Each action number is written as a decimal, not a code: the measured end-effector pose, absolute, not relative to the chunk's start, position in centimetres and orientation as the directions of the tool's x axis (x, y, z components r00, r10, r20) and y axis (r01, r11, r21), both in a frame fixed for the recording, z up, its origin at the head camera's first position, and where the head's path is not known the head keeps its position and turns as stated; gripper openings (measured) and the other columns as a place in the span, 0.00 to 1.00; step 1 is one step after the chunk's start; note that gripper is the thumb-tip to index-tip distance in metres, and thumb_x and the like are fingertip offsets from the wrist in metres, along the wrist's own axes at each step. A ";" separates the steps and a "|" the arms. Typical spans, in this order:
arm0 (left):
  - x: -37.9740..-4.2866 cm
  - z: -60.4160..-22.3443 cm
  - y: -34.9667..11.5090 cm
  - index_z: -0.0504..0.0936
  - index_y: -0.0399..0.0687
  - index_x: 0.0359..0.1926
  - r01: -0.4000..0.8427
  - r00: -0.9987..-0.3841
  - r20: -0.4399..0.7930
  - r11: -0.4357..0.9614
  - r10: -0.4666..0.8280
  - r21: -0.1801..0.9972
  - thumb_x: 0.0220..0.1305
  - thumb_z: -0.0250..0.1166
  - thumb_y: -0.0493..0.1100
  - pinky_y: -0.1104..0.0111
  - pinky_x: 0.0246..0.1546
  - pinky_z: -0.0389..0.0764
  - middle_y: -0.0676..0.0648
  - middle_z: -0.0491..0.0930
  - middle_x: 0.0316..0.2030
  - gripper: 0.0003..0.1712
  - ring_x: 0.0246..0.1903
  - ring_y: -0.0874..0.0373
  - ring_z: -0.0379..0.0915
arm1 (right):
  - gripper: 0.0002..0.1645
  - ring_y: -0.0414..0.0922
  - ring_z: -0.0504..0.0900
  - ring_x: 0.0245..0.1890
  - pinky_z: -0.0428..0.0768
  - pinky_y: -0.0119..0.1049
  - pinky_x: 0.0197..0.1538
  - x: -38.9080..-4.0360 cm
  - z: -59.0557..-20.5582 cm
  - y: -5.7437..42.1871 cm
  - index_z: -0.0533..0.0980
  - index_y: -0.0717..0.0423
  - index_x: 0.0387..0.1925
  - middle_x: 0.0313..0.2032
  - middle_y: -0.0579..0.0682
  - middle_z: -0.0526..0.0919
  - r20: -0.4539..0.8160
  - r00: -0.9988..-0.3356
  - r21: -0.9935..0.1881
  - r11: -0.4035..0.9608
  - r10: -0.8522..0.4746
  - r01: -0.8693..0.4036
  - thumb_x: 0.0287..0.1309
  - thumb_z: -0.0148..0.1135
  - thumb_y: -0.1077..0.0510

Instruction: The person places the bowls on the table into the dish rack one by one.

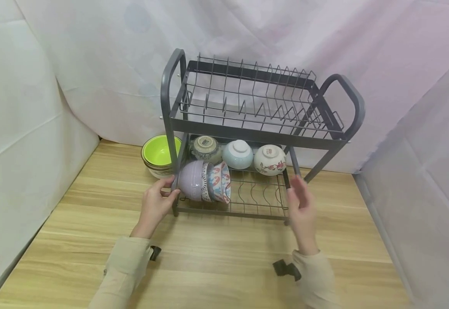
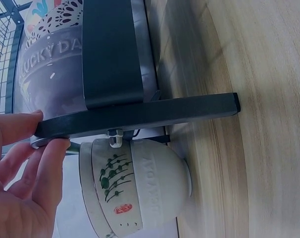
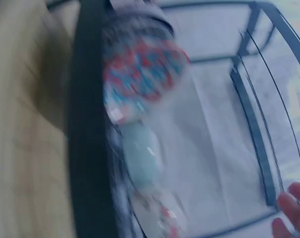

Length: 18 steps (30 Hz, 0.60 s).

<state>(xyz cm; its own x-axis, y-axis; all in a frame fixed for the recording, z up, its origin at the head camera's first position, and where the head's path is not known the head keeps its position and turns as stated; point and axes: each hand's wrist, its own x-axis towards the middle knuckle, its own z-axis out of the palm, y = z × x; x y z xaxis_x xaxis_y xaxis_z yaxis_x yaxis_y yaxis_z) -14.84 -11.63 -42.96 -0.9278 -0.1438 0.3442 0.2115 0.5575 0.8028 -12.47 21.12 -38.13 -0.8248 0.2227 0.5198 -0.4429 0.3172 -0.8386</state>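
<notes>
A dark two-tier dish rack (image 1: pixel 247 131) stands on the wooden table. My left hand (image 1: pixel 158 202) pinches its left front leg (image 2: pixel 140 118) between thumb and fingers. Beside that leg, on the lower tier, a purple bowl (image 1: pixel 191 180) and a red-and-blue patterned bowl (image 1: pixel 217 182) lie nested on their sides with a lace-patterned one between. Behind them, upside down, sit a grey-green bowl (image 1: pixel 205 148), a pale blue bowl (image 1: pixel 238 155) and a floral bowl (image 1: pixel 269 161). My right hand (image 1: pixel 302 214), blurred, is raised near the rack's right side, fingers loosely extended and holding nothing.
A stack of bowls (image 1: pixel 158 150), lime green inside the top one, stands on the table left of the rack. The upper tier (image 1: pixel 247 92) has wire plate slots. White cloth (image 1: pixel 104 64) hangs behind, with pale walls on both sides.
</notes>
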 end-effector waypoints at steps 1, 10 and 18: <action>-14.8 -43.0 -11.7 0.78 0.33 0.45 0.215 -0.926 0.348 0.558 -0.144 0.802 0.47 0.68 0.29 0.64 0.26 0.82 0.34 0.80 0.37 0.20 0.26 0.45 0.80 | 0.22 0.35 0.73 0.51 0.69 0.23 0.56 -12.6 -37.7 21.7 0.66 0.70 0.55 0.49 0.43 0.76 0.523 -0.804 -0.844 0.305 0.283 -0.441 0.57 0.50 0.72; -14.9 -43.0 -11.7 0.78 0.34 0.44 0.214 -0.925 0.352 0.572 -0.142 0.792 0.47 0.68 0.30 0.64 0.25 0.82 0.35 0.81 0.39 0.19 0.25 0.46 0.80 | 0.22 0.41 0.74 0.52 0.71 0.33 0.57 -15.9 -34.3 26.0 0.67 0.59 0.58 0.54 0.55 0.74 0.447 -0.711 -0.892 0.338 0.543 -0.302 0.62 0.49 0.62; -14.9 -43.0 -11.8 0.78 0.35 0.45 0.208 -0.929 0.344 0.578 -0.135 0.789 0.48 0.68 0.31 0.64 0.24 0.81 0.35 0.81 0.36 0.20 0.25 0.46 0.80 | 0.19 0.38 0.77 0.45 0.75 0.30 0.51 -18.2 -34.7 26.7 0.72 0.60 0.54 0.43 0.49 0.80 0.396 -0.741 -0.918 0.259 0.542 -0.301 0.61 0.51 0.63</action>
<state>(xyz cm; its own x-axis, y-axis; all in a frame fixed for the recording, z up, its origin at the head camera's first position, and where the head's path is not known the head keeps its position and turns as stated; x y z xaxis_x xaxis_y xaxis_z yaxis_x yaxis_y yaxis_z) -14.93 -11.79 -43.04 -0.9293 -0.1348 0.3439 0.2080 0.5785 0.7887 -18.24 26.66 -34.66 -0.7412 0.5423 0.3958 -0.3009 0.2587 -0.9179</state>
